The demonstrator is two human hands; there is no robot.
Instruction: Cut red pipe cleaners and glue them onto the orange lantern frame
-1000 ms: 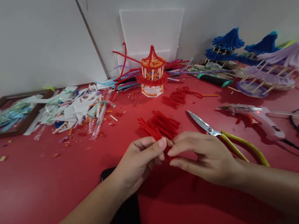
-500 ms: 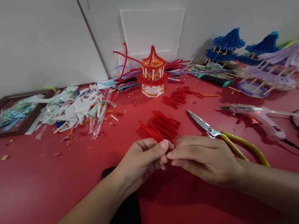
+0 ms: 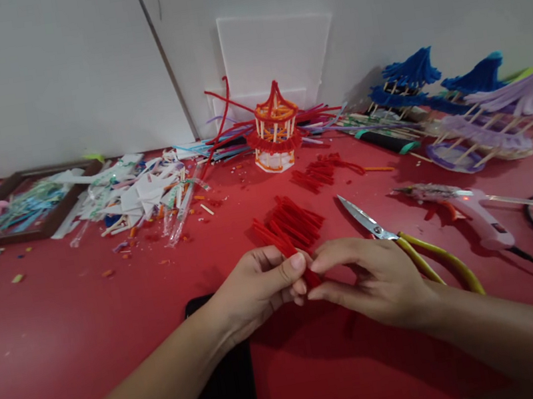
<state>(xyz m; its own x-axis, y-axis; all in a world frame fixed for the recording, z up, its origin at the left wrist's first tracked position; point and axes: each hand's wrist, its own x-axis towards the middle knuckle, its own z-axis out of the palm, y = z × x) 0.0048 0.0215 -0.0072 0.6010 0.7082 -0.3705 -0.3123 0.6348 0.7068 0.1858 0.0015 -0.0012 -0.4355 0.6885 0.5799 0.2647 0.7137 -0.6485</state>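
red strips (image 3: 279, 239) are pinched in the left hand (image 3: 260, 286); the right hand (image 3: 377, 278), fingers slightly parted, meets their near end, grip unclear; a red pile (image 3: 299, 220) lies just far of both.

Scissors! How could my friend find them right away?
On the red table, look just beyond the right hand. There the scissors lie between the red strips and the glue gun. Unlike those, they have silver blades and yellow handles.
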